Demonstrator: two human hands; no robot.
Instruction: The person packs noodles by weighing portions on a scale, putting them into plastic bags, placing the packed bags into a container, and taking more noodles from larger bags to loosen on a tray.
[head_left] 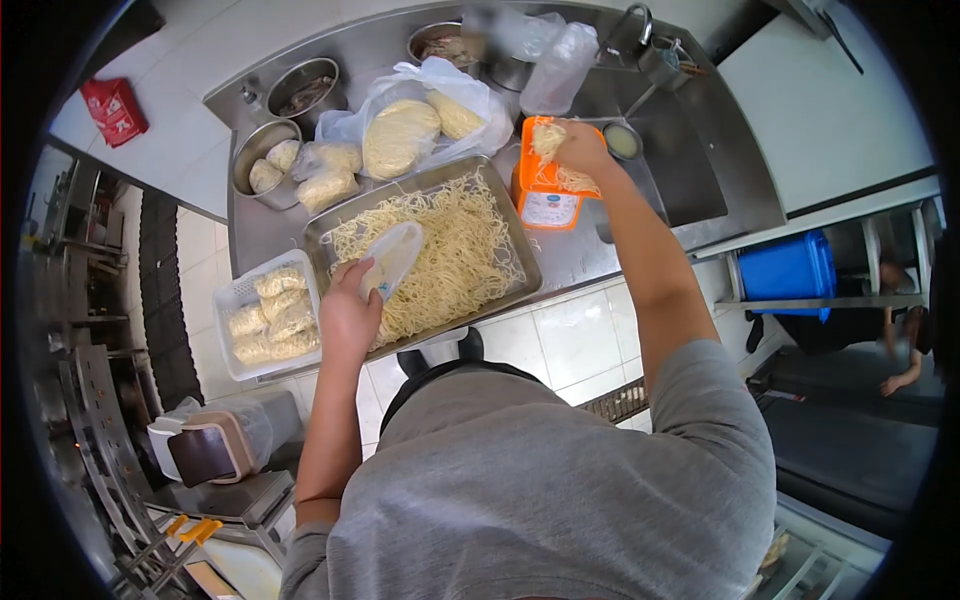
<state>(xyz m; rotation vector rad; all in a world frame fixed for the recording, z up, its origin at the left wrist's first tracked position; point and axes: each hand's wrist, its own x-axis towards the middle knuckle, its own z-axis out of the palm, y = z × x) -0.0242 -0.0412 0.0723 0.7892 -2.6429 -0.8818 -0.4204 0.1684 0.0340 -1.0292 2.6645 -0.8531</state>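
Note:
My left hand (352,308) holds a small clear plastic bag (394,255) over the left part of a metal tray (525,265) spread with loose pale noodles (455,250). At the right, my right hand (582,148) is on noodles (548,140) in the orange-rimmed pan of a scale (534,172), its fingers closed around some of them. The scale's white display panel (550,208) faces me. Left of the tray, a white plastic basket (228,318) holds several bagged noodle portions (285,305).
Behind the tray lie large bags of noodles (400,138) and metal pots (305,88). A sink (685,165) with a faucet (640,18) is at the right. A blue bin (788,270) stands on a shelf. Another person's hand (892,385) shows at far right.

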